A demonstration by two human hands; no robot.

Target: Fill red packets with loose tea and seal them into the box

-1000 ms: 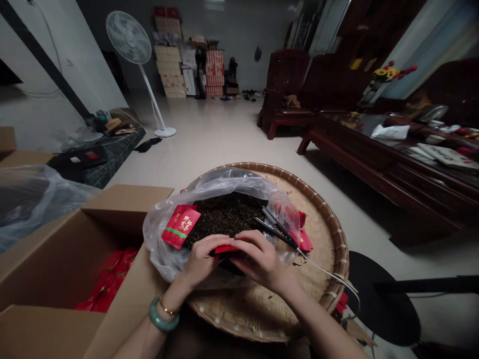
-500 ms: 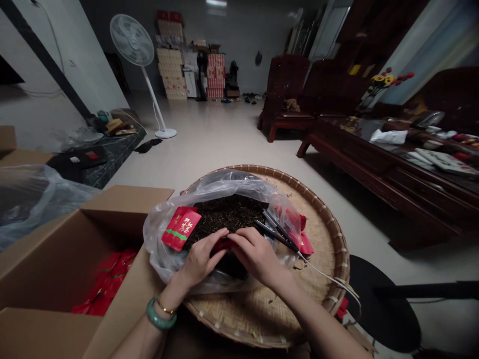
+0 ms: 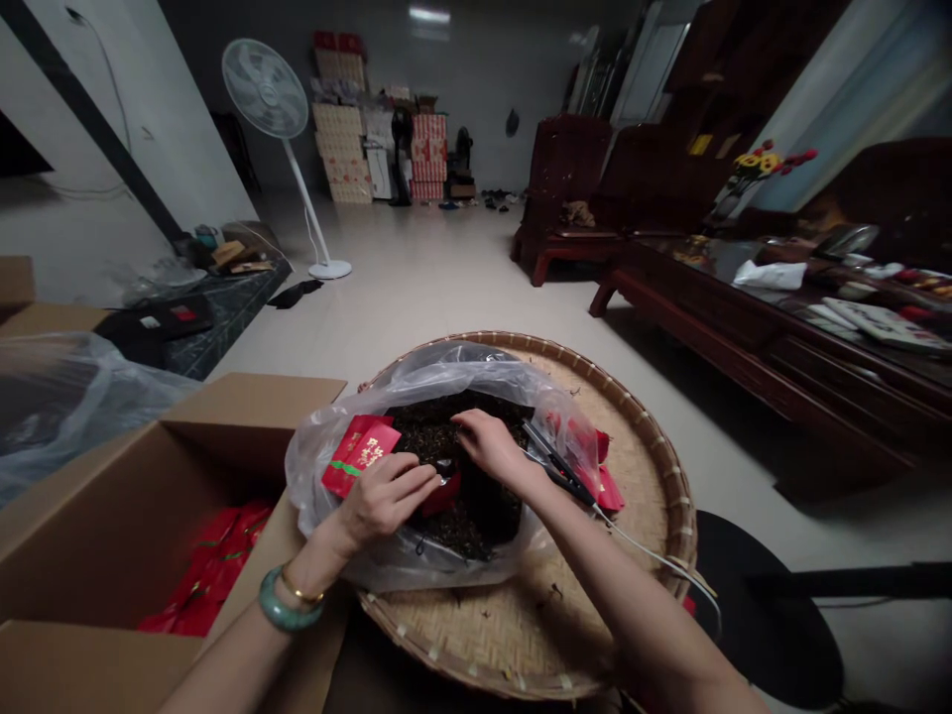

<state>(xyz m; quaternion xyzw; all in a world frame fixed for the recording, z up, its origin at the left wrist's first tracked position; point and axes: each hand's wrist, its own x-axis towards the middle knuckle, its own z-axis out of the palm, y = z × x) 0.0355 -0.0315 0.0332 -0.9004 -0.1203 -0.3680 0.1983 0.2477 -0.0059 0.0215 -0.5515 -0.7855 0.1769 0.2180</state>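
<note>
My left hand [image 3: 388, 499] is closed on the edge of a small red packet [image 3: 444, 494], whose open mouth shows a silvery lining. Dark loose tea leaves [image 3: 423, 431] fill a clear plastic bag [image 3: 316, 496] around it. Over the leaves, my right hand [image 3: 491, 446] has its fingers bent and pressed together; whatever they hold is hidden. Flat red packets [image 3: 361, 456] with gold lettering and a green stripe lie on the bag's left side. Just right of my right hand rests a black clamp-like tool [image 3: 559, 466] with a white cable.
The bag sits on a round woven bamboo tray [image 3: 521, 635]. At left stands an open cardboard box [image 3: 81, 535] holding several red packets [image 3: 215, 565]. A round black base [image 3: 773, 615] is on the floor at right. Farther off are a white fan [image 3: 301, 188] and a dark wooden table [image 3: 714, 347].
My hands were together at the red packet. The right has let go and moved up and away over the leaves, while the left keeps the packet, its mouth now showing open.
</note>
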